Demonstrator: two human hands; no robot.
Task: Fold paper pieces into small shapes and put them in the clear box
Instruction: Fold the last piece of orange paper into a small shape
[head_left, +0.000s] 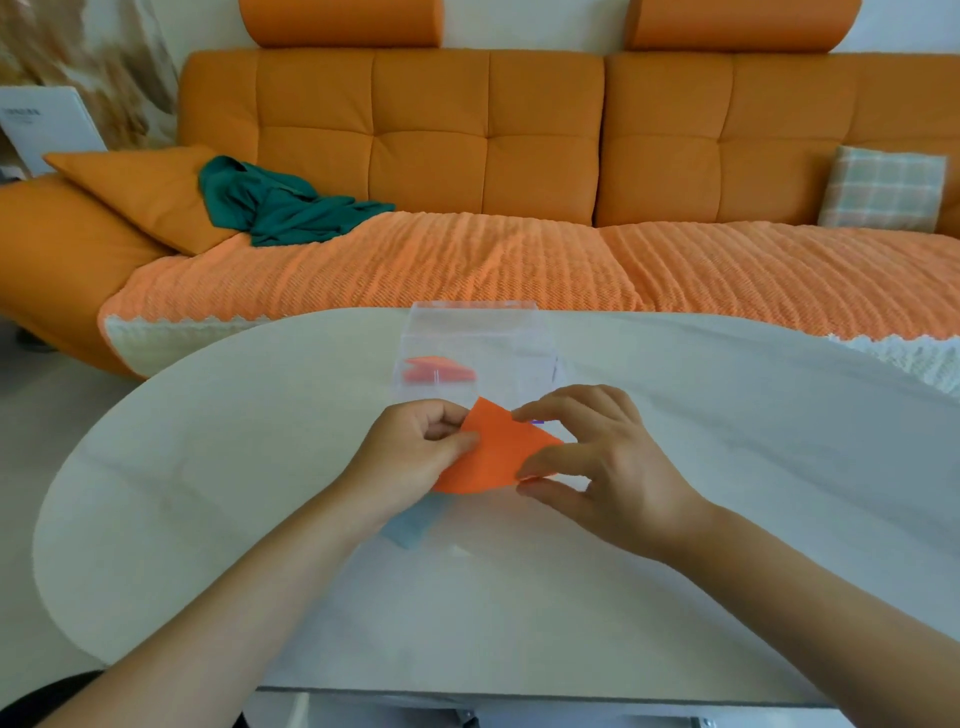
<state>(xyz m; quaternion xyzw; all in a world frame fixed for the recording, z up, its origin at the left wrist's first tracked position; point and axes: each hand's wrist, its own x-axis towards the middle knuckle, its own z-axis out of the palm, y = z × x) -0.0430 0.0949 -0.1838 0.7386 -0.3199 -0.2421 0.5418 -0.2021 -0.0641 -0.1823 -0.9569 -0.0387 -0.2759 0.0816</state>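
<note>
From the head view, we see both hands held over the pale oval worktop (208, 467), working on one flat orange paper piece (493, 452). The paper is lifted just above the surface, right in front of the near wall of the clear plastic box (509, 353). Our left hand (415, 452) has its fingers (457, 441) curled and pinching the paper's left edge. Our right hand (597, 467) pinches the right corner between thumb and forefinger, and its other digits are loosely spread. The sheet looks bent or perhaps folded once; we cannot tell whether a crease is pressed in.

Inside the box, low on its left side, lies one small folded reddish-orange shape (439, 370). We take that as one piece finished and placed. Below our left hand, a dull blue paper piece (415, 525) rests on the worktop, partly hidden by the wrist, and it looks unfolded.

We judge the task to be early to midway. One shape is in the box, the orange piece is in the middle of being folded, and the blue one is waiting. What is left is to finish the orange folds, drop that shape into the box just beyond it, and then do the same with the blue piece. We cannot see whether more paper lies out of sight.
</note>
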